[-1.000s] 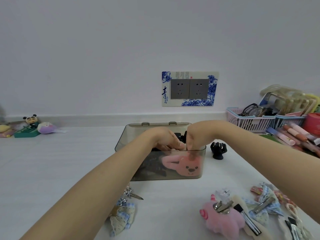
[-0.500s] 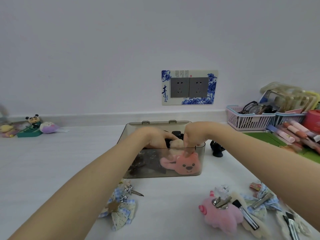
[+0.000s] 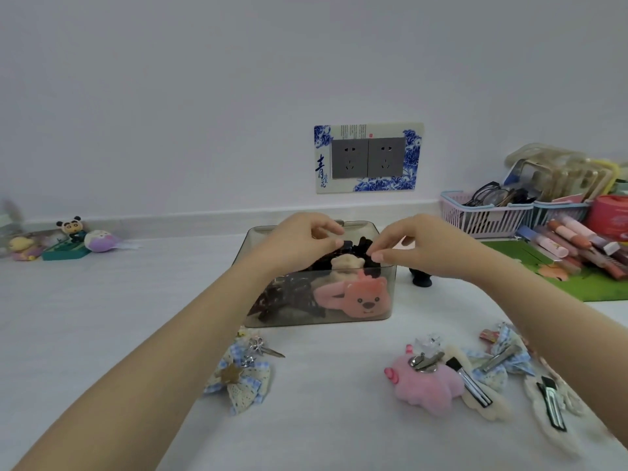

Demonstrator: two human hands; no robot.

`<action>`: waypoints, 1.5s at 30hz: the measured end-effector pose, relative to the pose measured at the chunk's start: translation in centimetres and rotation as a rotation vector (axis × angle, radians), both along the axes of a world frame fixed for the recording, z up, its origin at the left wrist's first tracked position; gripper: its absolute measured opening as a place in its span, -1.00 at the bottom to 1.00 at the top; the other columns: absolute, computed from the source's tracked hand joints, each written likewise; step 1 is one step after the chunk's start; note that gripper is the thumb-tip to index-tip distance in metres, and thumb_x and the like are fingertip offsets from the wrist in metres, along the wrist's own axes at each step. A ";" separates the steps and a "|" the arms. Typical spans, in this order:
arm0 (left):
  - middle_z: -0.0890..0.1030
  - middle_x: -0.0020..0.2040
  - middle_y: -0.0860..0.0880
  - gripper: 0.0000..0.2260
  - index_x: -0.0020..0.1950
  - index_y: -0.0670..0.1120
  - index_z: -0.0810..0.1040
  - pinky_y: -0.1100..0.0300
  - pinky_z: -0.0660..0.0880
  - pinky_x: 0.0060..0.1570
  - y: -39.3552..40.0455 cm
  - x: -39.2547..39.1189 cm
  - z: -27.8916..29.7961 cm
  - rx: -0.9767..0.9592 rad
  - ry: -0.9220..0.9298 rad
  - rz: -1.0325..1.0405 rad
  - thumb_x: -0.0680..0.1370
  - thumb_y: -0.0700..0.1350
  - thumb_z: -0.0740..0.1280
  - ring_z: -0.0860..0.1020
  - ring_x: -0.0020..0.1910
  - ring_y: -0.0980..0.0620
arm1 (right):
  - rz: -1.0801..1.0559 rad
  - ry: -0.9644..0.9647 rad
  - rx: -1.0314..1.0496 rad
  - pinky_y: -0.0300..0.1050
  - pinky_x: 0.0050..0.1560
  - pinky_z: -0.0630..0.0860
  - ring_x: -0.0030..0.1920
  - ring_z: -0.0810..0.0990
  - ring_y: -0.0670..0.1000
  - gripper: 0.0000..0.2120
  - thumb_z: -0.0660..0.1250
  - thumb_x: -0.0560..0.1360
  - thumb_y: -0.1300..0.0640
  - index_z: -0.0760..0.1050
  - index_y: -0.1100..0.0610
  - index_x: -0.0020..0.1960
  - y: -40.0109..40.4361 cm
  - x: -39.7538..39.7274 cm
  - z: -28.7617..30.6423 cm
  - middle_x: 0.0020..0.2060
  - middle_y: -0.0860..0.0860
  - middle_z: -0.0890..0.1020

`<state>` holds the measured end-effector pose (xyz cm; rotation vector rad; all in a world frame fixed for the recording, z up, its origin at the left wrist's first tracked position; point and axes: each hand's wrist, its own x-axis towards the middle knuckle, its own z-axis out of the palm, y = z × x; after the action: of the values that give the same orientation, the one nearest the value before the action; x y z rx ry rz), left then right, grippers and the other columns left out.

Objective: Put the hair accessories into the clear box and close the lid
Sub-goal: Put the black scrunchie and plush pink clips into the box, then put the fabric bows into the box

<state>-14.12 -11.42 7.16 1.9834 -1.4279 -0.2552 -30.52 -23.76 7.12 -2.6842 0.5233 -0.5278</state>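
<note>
The clear smoky box stands open in the middle of the white table, its lid tilted back behind it. Inside lie a pink bear clip, a beige plush piece and dark clips. My left hand hovers over the box's back left, fingers curled, nothing visibly held. My right hand hovers over the right rim with fingers loosely apart and empty. In front lie a blue checked bow clip, a pink plush clip and several cream and bow clips.
A black claw clip sits just right of the box, partly behind my right wrist. Pink and blue baskets with glasses, pens and a green mat crowd the far right. Small toy figures stand at the far left by the wall.
Both hands have risen out of the box, where they were pressing on the pink bear clip, and now hover apart above its rim. The camera view shifted slightly.
</note>
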 end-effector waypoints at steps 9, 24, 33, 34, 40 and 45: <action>0.60 -0.10 0.16 -0.84 0.04 0.09 0.63 0.41 0.46 -0.14 4.0 -6.5 -4.6 0.127 -0.003 -0.256 0.47 0.02 0.39 0.52 -0.20 0.28 | 0.111 0.334 0.144 -0.39 0.17 0.33 0.12 0.37 -0.39 -0.60 0.39 0.26 -0.29 0.49 -0.34 0.09 2.4 -7.7 -4.5 0.05 -0.40 0.49; 0.59 -0.05 0.12 -0.67 0.12 0.05 0.60 0.15 0.52 0.00 3.3 -6.0 -5.3 0.021 0.154 -0.309 0.37 -0.03 0.50 0.56 -0.15 0.01 | 0.122 -0.010 0.112 -0.40 0.04 0.39 -0.03 0.48 -0.22 -0.71 0.40 0.36 -0.17 0.41 -0.34 0.03 3.2 -6.5 -6.2 -0.07 -0.23 0.53; 0.67 -0.06 0.03 -0.76 0.13 -0.01 0.53 0.27 0.57 -0.12 2.0 -1.6 0.0 -0.233 0.221 -0.153 0.48 -0.06 0.40 0.64 -0.16 0.10 | 0.036 -0.404 0.461 -0.05 -0.10 0.63 -0.18 0.68 0.00 -0.70 0.32 0.43 -0.09 0.52 0.01 0.12 2.7 0.3 -2.1 -0.12 0.03 0.70; 0.68 -0.13 0.04 -0.79 0.10 -0.04 0.53 0.30 0.54 -0.19 1.4 -0.9 0.3 -0.225 0.205 -0.122 0.49 -0.05 0.39 0.64 -0.23 0.12 | 0.011 -0.397 0.458 -0.10 -0.09 0.63 -0.18 0.67 -0.04 -0.69 0.30 0.47 -0.06 0.52 0.04 0.15 2.3 1.2 -1.6 -0.12 -0.01 0.69; 0.66 -0.25 0.02 -0.90 -0.11 -0.08 0.51 0.42 0.45 -0.38 -1.8 3.2 0.4 -0.062 0.261 -0.060 0.52 -0.06 0.35 0.62 -0.36 0.12 | -0.089 -0.290 0.385 -0.17 -0.03 0.49 -0.13 0.58 -0.07 -0.64 0.31 0.49 0.00 0.47 0.06 0.25 -0.5 6.6 -0.7 -0.13 -0.03 0.63; 0.60 -0.24 0.02 -0.69 0.11 -0.12 0.50 0.24 0.40 -0.30 -3.8 5.6 0.3 0.201 -0.054 -0.021 0.46 -0.01 0.42 0.54 -0.27 0.04 | -0.024 -0.058 0.208 -0.20 -0.16 0.46 -0.21 0.55 -0.01 -0.72 0.38 0.44 0.07 0.53 0.05 0.15 -1.6 9.2 -0.5 -0.24 0.01 0.61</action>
<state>-8.49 -15.22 7.50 2.1519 -1.5083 -0.3694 -21.28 -25.37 6.62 -2.4611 0.5616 -0.5257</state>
